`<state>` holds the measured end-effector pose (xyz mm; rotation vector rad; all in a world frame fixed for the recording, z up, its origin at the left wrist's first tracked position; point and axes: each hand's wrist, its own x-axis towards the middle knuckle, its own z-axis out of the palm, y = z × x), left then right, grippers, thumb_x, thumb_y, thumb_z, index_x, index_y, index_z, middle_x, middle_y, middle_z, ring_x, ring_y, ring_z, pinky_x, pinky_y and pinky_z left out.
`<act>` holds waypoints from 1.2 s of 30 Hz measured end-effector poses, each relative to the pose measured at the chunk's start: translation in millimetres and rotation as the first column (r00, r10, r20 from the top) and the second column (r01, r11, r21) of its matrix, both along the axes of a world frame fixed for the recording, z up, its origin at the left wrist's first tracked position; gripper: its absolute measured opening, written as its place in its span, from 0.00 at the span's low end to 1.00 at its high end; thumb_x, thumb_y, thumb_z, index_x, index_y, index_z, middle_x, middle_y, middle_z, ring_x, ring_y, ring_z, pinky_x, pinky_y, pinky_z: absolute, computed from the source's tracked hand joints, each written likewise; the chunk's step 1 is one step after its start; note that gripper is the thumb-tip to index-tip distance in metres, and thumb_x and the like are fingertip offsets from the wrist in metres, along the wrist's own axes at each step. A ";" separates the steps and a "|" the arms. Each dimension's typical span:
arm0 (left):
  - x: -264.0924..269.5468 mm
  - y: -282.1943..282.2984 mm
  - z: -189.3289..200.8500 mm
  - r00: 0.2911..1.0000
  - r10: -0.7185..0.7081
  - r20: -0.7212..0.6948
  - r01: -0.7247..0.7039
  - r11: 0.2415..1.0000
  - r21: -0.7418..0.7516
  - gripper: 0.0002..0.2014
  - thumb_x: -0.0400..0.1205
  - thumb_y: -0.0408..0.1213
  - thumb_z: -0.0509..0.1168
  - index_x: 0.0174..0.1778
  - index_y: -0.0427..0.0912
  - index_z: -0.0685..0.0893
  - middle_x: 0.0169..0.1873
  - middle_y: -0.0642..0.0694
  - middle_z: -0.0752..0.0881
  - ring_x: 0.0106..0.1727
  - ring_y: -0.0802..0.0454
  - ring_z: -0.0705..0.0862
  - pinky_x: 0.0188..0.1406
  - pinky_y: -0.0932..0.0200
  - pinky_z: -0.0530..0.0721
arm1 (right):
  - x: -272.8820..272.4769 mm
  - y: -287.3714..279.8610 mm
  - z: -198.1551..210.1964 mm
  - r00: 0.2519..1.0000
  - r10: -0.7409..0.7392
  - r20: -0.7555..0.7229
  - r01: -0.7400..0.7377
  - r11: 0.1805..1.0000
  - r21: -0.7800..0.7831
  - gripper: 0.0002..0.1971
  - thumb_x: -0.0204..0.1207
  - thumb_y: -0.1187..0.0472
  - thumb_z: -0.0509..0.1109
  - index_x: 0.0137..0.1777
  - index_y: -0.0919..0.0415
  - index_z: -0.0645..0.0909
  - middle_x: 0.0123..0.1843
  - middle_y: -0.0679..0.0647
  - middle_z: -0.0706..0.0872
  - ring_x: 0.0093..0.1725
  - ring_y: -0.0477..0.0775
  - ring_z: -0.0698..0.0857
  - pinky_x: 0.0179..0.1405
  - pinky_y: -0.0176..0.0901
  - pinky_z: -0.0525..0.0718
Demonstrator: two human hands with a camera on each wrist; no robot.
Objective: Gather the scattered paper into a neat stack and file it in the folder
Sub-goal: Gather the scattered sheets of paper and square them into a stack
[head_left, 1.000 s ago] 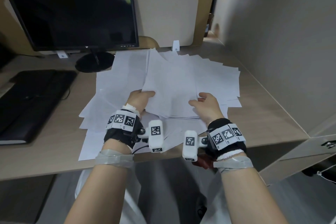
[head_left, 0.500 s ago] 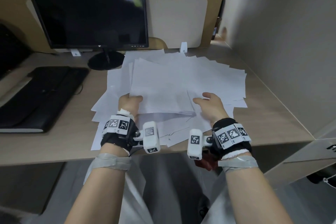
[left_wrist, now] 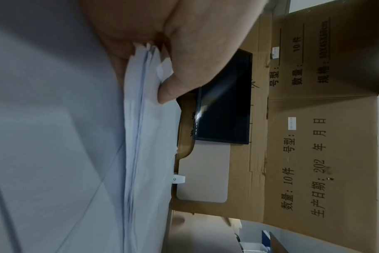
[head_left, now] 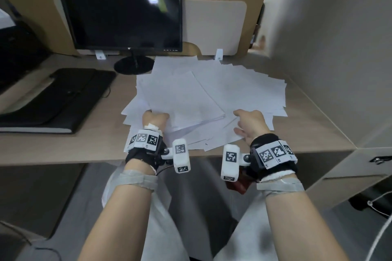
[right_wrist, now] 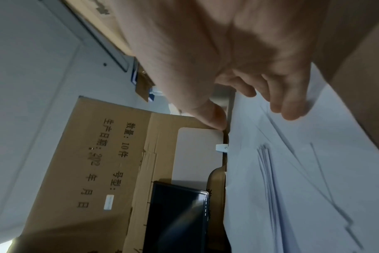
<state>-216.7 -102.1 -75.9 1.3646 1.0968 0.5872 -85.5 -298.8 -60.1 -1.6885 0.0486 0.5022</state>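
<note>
White paper sheets [head_left: 250,89] lie scattered over the middle of the desk. A partly gathered stack [head_left: 182,99] rests on top of them, left of centre. My left hand [head_left: 154,118] grips the stack's near left corner. In the left wrist view the thumb [left_wrist: 184,73] presses down on the stack [left_wrist: 136,137], with the fingers beneath it. My right hand [head_left: 250,125] is apart from the stack, to its right. Its fingers [right_wrist: 288,102] are loosely bent and touch a loose sheet [right_wrist: 292,171], holding nothing. The black folder [head_left: 57,99] lies shut at the desk's left.
A dark monitor [head_left: 125,10] on a round foot stands at the back, just beyond the paper. A cardboard wall stands behind it and a pale partition [head_left: 328,48] closes the right side. Bare desk [head_left: 63,148] shows between the folder and the paper.
The stack, held tilted up by both hands a second ago, now lies lower on the pile. My right hand has left it and shifted right onto loose sheets.
</note>
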 end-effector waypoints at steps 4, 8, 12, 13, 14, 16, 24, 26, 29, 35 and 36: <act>-4.7 2.8 -1.8 0.999 -0.021 -0.035 0.020 0.999 -0.030 0.03 0.78 0.25 0.67 0.46 0.33 0.81 0.47 0.39 0.83 0.51 0.42 0.83 0.49 0.55 0.78 | -10.3 -1.6 -1.5 0.992 -0.029 -0.120 0.047 0.987 0.155 0.09 0.82 0.66 0.66 0.58 0.65 0.71 0.54 0.62 0.78 0.56 0.60 0.82 0.67 0.58 0.83; -10.7 7.6 3.3 0.995 -0.081 -0.054 0.075 0.992 -0.104 0.17 0.79 0.31 0.68 0.62 0.29 0.79 0.48 0.37 0.83 0.44 0.43 0.81 0.43 0.55 0.79 | -15.0 8.2 1.5 0.976 -0.028 -0.214 0.090 0.953 0.288 0.06 0.81 0.69 0.66 0.55 0.68 0.73 0.46 0.62 0.78 0.47 0.62 0.85 0.58 0.53 0.88; -13.5 12.0 6.2 0.997 -0.079 0.026 0.083 0.974 -0.210 0.14 0.73 0.37 0.72 0.50 0.32 0.82 0.32 0.39 0.83 0.33 0.41 0.83 0.42 0.50 0.86 | -13.4 24.3 -2.4 0.960 0.002 -0.279 0.092 0.941 0.324 0.06 0.78 0.69 0.69 0.50 0.68 0.74 0.36 0.61 0.79 0.37 0.56 0.86 0.31 0.43 0.80; -11.3 16.0 1.0 0.996 -0.076 0.045 0.085 0.972 -0.221 0.16 0.70 0.39 0.73 0.50 0.33 0.83 0.35 0.38 0.86 0.38 0.38 0.87 0.49 0.43 0.88 | -11.8 27.7 -4.8 0.964 0.039 -0.263 0.037 0.960 0.279 0.06 0.78 0.68 0.70 0.50 0.68 0.75 0.33 0.59 0.79 0.34 0.54 0.85 0.26 0.40 0.77; -8.7 20.0 -4.4 0.995 -0.086 0.056 0.097 0.968 -0.233 0.21 0.67 0.41 0.75 0.52 0.34 0.84 0.40 0.37 0.88 0.44 0.36 0.89 0.53 0.37 0.88 | -11.3 30.0 -6.1 0.968 0.076 -0.238 -0.023 0.975 0.219 0.06 0.78 0.67 0.71 0.50 0.67 0.77 0.32 0.58 0.79 0.28 0.51 0.83 0.21 0.38 0.73; 1.7 34.1 -22.9 0.995 -0.094 0.032 0.099 0.966 -0.238 0.30 0.60 0.44 0.75 0.57 0.36 0.83 0.48 0.35 0.89 0.48 0.33 0.89 0.53 0.28 0.85 | -8.5 35.6 -8.4 0.973 0.125 -0.192 -0.102 0.987 0.123 0.06 0.78 0.65 0.72 0.50 0.65 0.79 0.30 0.57 0.79 0.18 0.46 0.77 0.15 0.34 0.66; 0.1 32.8 -1.3 1.000 0.009 0.023 -0.003 0.968 -0.250 0.06 0.81 0.33 0.66 0.40 0.44 0.76 0.53 0.40 0.78 0.51 0.42 0.78 0.54 0.49 0.83 | -6.0 55.1 -14.5 0.953 0.287 -0.097 -0.289 0.957 -0.007 0.15 0.69 0.61 0.81 0.45 0.67 0.79 0.27 0.58 0.86 0.25 0.52 0.73 0.26 0.42 0.63; 0.2 36.8 -3.8 0.999 0.038 0.036 -0.027 0.965 -0.261 0.10 0.81 0.33 0.66 0.37 0.46 0.74 0.53 0.40 0.78 0.51 0.42 0.79 0.56 0.48 0.83 | -5.4 61.1 -15.2 0.962 0.252 -0.109 -0.255 0.967 -0.017 0.19 0.71 0.61 0.80 0.52 0.69 0.75 0.29 0.61 0.88 0.22 0.51 0.72 0.23 0.40 0.65; 0.6 37.1 -7.0 0.998 0.052 0.046 -0.038 0.963 -0.267 0.11 0.82 0.34 0.66 0.36 0.47 0.73 0.53 0.40 0.78 0.51 0.43 0.79 0.52 0.50 0.83 | -3.7 66.7 -14.4 0.980 0.174 -0.099 -0.172 0.985 0.027 0.13 0.76 0.68 0.74 0.55 0.69 0.73 0.41 0.69 0.85 0.15 0.50 0.79 0.13 0.31 0.68; 2.5 37.9 -9.9 0.996 0.079 0.034 -0.070 0.974 -0.215 0.12 0.81 0.31 0.65 0.34 0.46 0.71 0.44 0.42 0.78 0.49 0.43 0.76 0.51 0.49 0.80 | 17.9 43.8 -14.7 0.975 -0.224 -0.006 0.223 0.964 0.144 0.07 0.73 0.72 0.70 0.38 0.61 0.83 0.36 0.57 0.85 0.24 0.55 0.75 0.16 0.33 0.72; 3.2 37.4 -11.8 0.996 0.079 0.037 -0.071 0.979 -0.191 0.11 0.81 0.29 0.64 0.35 0.45 0.72 0.39 0.43 0.78 0.47 0.43 0.76 0.49 0.49 0.79 | 21.0 38.0 -11.8 0.959 -0.285 -0.004 0.281 0.944 0.173 0.09 0.73 0.71 0.70 0.36 0.58 0.82 0.38 0.55 0.87 0.26 0.56 0.78 0.19 0.35 0.76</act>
